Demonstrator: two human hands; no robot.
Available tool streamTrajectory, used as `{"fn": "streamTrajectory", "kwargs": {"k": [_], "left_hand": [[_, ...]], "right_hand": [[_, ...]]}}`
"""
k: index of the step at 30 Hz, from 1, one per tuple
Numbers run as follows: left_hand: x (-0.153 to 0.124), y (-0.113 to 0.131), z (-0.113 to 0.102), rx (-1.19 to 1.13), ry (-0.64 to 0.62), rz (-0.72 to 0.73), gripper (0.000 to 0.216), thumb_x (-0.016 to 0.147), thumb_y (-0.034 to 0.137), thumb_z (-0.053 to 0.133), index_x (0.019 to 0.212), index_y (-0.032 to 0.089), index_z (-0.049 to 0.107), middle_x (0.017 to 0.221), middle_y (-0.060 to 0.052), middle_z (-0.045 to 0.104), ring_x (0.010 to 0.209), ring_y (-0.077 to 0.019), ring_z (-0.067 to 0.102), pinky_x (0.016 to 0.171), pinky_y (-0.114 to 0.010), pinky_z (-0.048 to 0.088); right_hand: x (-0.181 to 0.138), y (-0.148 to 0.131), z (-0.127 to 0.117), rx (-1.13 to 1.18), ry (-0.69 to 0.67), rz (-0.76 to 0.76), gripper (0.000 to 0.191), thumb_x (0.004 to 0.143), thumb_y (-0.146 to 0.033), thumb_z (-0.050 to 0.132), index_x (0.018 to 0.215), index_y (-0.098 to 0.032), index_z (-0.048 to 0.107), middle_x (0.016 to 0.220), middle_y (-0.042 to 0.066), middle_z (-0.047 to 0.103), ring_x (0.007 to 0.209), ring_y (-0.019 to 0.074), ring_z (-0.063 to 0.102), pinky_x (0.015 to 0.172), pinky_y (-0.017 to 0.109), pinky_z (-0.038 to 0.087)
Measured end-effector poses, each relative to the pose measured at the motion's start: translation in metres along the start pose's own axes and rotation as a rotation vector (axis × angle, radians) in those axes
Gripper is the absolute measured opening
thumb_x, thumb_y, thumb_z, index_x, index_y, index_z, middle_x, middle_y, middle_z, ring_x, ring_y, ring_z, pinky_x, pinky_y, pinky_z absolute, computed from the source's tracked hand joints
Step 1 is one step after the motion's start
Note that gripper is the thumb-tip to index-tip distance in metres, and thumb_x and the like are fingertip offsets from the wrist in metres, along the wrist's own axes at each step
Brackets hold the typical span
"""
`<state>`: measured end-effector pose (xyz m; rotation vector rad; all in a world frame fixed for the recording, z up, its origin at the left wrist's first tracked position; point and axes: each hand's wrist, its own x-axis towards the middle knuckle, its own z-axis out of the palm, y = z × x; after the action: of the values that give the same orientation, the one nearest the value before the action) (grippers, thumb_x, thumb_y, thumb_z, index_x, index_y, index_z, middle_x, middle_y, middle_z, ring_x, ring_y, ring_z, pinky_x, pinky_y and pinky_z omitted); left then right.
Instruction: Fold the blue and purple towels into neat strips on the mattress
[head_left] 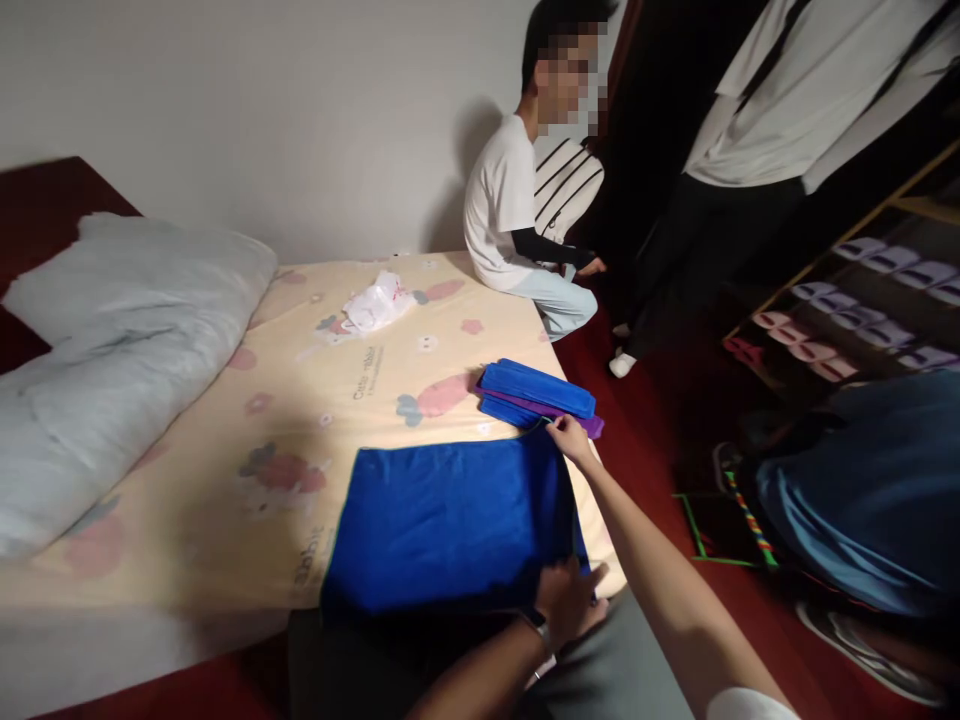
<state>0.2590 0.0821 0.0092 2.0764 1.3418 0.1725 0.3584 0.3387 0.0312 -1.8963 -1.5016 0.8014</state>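
Observation:
A blue towel (450,520) lies spread flat on the near part of the bed (225,480). My right hand (568,438) pinches its far right corner. My left hand (566,600) grips its near right corner at the mattress edge, fingers closed on the cloth. Just beyond the right hand sits a small stack of folded towels (536,392), blue ones with a purple one between them.
A white pillow or duvet (112,340) lies at the left. A white plastic bag (379,303) rests further back. One person (517,220) sits on the bed's far corner; another stands at the right. A rack of slippers (862,310) and a blue bundle (870,490) are on the right.

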Motion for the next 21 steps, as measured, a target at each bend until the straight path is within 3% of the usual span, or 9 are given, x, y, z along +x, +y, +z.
{"fn": "streamTrajectory", "kwargs": {"k": [5,9,12,15,18,21], "left_hand": [[0.025,0.019,0.012,0.018,-0.123,0.015,0.029,0.091,0.028,0.059,0.118,0.027,0.068,0.104,-0.022,0.071,0.1,-0.0339,0.069,0.081,-0.054,0.049],[0.016,0.022,0.007,-0.027,-0.12,0.028,0.031,0.096,0.02,0.042,0.111,0.025,0.07,0.097,-0.025,0.072,0.096,-0.0321,0.071,0.075,-0.05,0.05],[-0.021,0.006,-0.017,-0.062,-0.125,0.048,0.029,0.094,0.021,0.045,0.113,0.026,0.066,0.096,-0.02,0.073,0.089,-0.0298,0.073,0.07,-0.043,0.052],[-0.077,-0.025,-0.052,-0.227,0.022,-0.016,0.027,0.096,0.024,0.042,0.115,0.029,0.061,0.104,-0.01,0.074,0.096,-0.0233,0.071,0.081,-0.035,0.054],[-0.136,-0.07,-0.086,-0.439,0.294,-0.177,0.022,0.097,0.03,0.043,0.108,0.028,0.062,0.105,-0.004,0.074,0.098,-0.0176,0.07,0.089,-0.028,0.053],[-0.191,-0.123,-0.109,-0.495,0.459,-0.367,0.017,0.093,0.036,0.05,0.097,0.025,0.063,0.085,-0.001,0.072,0.069,-0.0138,0.069,0.069,-0.023,0.054]], "right_hand": [[-0.004,0.012,-0.012,-0.093,-0.013,0.033,0.009,0.078,-0.027,0.06,0.083,-0.022,0.055,0.071,0.002,0.065,0.067,0.0195,0.063,0.068,0.029,0.045],[-0.008,0.017,-0.025,-0.101,-0.047,0.022,0.022,0.082,-0.024,0.056,0.104,-0.021,0.056,0.068,-0.001,0.065,0.055,0.0175,0.062,0.062,0.028,0.047],[-0.006,0.003,-0.028,-0.068,-0.121,-0.058,0.029,0.086,-0.022,0.048,0.114,-0.021,0.056,0.06,-0.004,0.063,0.048,0.0174,0.061,0.057,0.027,0.049],[-0.004,-0.028,-0.016,-0.031,-0.237,-0.198,0.028,0.089,-0.022,0.043,0.11,-0.021,0.061,0.058,-0.004,0.065,0.051,0.0175,0.065,0.059,0.026,0.052],[-0.004,-0.076,0.02,-0.012,-0.388,-0.335,0.028,0.091,-0.022,0.041,0.099,-0.019,0.067,0.064,-0.001,0.072,0.057,0.0159,0.07,0.062,0.024,0.054],[-0.012,-0.138,0.076,-0.045,-0.53,-0.504,0.023,0.088,-0.019,0.051,0.102,-0.018,0.07,0.08,0.001,0.077,0.071,0.0147,0.073,0.073,0.022,0.055]]}}
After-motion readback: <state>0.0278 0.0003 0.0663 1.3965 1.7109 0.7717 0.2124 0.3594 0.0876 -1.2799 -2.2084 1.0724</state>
